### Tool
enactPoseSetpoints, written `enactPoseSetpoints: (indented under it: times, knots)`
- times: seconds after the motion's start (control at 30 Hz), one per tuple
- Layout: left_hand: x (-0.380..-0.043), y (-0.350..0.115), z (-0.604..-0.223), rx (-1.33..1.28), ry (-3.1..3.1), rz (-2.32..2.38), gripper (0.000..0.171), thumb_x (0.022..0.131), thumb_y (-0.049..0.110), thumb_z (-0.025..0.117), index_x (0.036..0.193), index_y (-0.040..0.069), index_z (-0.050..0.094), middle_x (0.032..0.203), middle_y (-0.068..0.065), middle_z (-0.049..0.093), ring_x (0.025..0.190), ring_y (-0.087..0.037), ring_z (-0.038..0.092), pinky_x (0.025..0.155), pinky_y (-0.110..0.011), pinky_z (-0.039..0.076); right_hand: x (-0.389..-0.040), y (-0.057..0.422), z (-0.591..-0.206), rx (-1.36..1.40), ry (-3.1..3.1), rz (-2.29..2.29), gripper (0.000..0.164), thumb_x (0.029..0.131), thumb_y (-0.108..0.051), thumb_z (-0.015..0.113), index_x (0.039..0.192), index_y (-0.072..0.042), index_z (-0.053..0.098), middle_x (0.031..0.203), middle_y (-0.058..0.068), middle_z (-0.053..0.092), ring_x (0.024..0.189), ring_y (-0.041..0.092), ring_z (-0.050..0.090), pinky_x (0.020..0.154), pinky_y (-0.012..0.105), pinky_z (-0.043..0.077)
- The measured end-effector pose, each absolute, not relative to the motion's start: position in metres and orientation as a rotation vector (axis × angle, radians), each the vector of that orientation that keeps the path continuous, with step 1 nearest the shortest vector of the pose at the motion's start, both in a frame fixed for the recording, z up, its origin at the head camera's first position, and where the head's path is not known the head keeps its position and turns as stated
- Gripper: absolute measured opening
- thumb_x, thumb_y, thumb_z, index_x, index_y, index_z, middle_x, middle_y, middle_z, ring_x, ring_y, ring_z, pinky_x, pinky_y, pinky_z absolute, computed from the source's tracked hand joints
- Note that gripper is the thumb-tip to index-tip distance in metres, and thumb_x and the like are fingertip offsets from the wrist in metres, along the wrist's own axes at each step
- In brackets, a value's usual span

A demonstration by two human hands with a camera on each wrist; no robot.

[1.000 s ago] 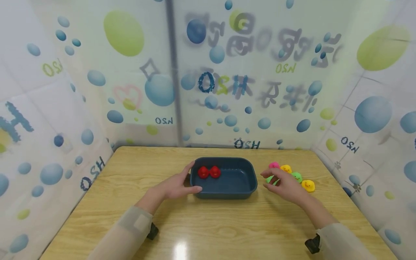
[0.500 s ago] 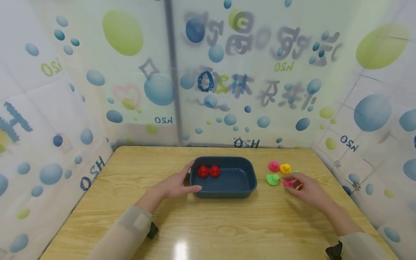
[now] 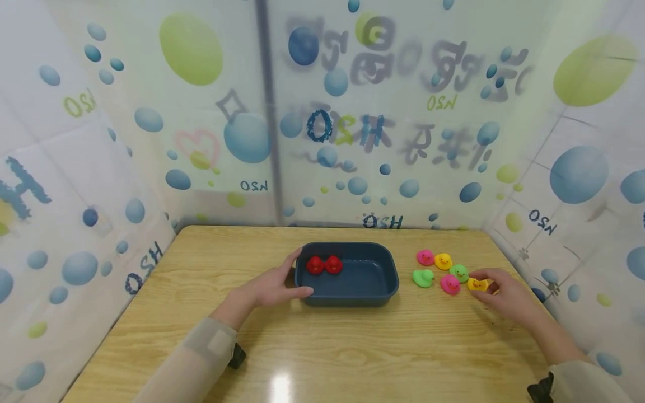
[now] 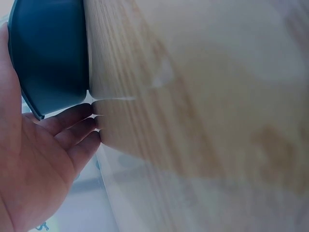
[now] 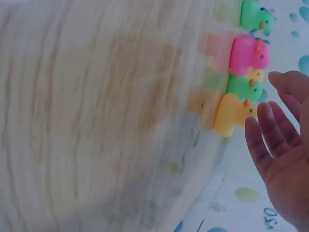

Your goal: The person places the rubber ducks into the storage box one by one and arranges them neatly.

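Across the left end of a dark blue basin lies my left hand, its thumb on the near rim and other fingers at the outer side. In the left wrist view, some fingertips touch the table beside the basin. Two small red toys sit inside at the left. My right hand reaches around the rightmost yellow rubber duck, thumb and fingers spread. The right wrist view shows its fingers close to the yellow duck, not gripping it.
Left of that duck stand a green duck, a pink duck, another yellow duck, another pink duck and another green duck. Patterned curtains surround the wooden table.
My right hand has moved right, passing over the ducks from beside the basin to the rightmost yellow duck. The left hand and the basin have stayed in place.
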State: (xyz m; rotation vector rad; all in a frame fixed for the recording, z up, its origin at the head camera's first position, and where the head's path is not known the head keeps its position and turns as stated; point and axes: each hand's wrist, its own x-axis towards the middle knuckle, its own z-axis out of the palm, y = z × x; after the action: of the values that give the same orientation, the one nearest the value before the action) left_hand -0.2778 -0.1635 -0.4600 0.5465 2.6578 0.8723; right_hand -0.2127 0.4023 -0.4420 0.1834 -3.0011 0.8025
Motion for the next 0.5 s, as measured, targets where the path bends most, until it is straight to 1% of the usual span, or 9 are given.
enactPoseSetpoints:
  times: [0.1,0.2,0.27,0.37,0.43,0.5]
  knots:
    - [-0.277,-0.164,-0.461,0.548,2.659,0.874,0.116,0.093,0.079,0.069,0.178,0.035,0.003,0.173,-0.022,0.043,0.153,-0.045,0.051,0.128,-0.062,0.040,-0.216,0.409,-0.444,0.141,-3.032,0.757,0.048,0.101,-0.017,0.080,0.141,0.004,0.065,0.133,0.029,0.063,0.093,0.025,0.057,0.067,0.024,0.049]
    - [-0.277,-0.164,-0.461,0.549,2.660,0.873,0.117,0.093,0.079,0.069,0.178,0.034,0.002,0.173,-0.023,0.043,0.153,-0.046,0.051,0.128,-0.062,0.040,-0.221,0.413,-0.446,0.106,-3.066,0.729,0.052,0.101,-0.019,0.080,0.144,0.004,0.062,0.136,0.032,0.059,0.096,0.028,0.058,0.072,0.028,0.052]
    - [-0.276,-0.164,-0.461,0.543,2.660,0.868,0.117,0.093,0.080,0.068,0.178,0.035,0.002,0.172,-0.023,0.044,0.153,-0.046,0.052,0.128,-0.062,0.040,-0.225,0.416,-0.447,0.087,-3.094,0.733,0.053,0.101,-0.019,0.080,0.144,0.005,0.061,0.137,0.033,0.058,0.098,0.030,0.060,0.077,0.033,0.055]
    - [-0.276,-0.164,-0.461,0.537,2.659,0.860,0.116,0.093,0.080,0.068,0.178,0.035,0.002,0.172,-0.023,0.044,0.153,-0.046,0.052,0.128,-0.062,0.040,-0.230,0.419,-0.447,0.059,-3.135,0.758,0.054,0.101,-0.019,0.080,0.144,0.006,0.059,0.138,0.034,0.059,0.103,0.035,0.063,0.085,0.044,0.061]
    - [-0.276,-0.164,-0.461,0.539,2.659,0.856,0.116,0.094,0.080,0.067,0.178,0.035,0.001,0.172,-0.023,0.045,0.152,-0.046,0.052,0.128,-0.062,0.041,-0.232,0.420,-0.449,0.034,-3.154,0.777,0.054,0.101,-0.019,0.079,0.144,0.006,0.058,0.140,0.034,0.061,0.106,0.037,0.064,0.091,0.051,0.062]
    - [-0.276,-0.165,-0.460,0.542,2.659,0.858,0.116,0.094,0.080,0.067,0.178,0.035,0.001,0.171,-0.023,0.045,0.152,-0.046,0.052,0.127,-0.063,0.041,-0.234,0.422,-0.450,0.012,-3.164,0.795,0.054,0.101,-0.019,0.079,0.145,0.006,0.057,0.141,0.036,0.060,0.108,0.040,0.065,0.094,0.055,0.061]
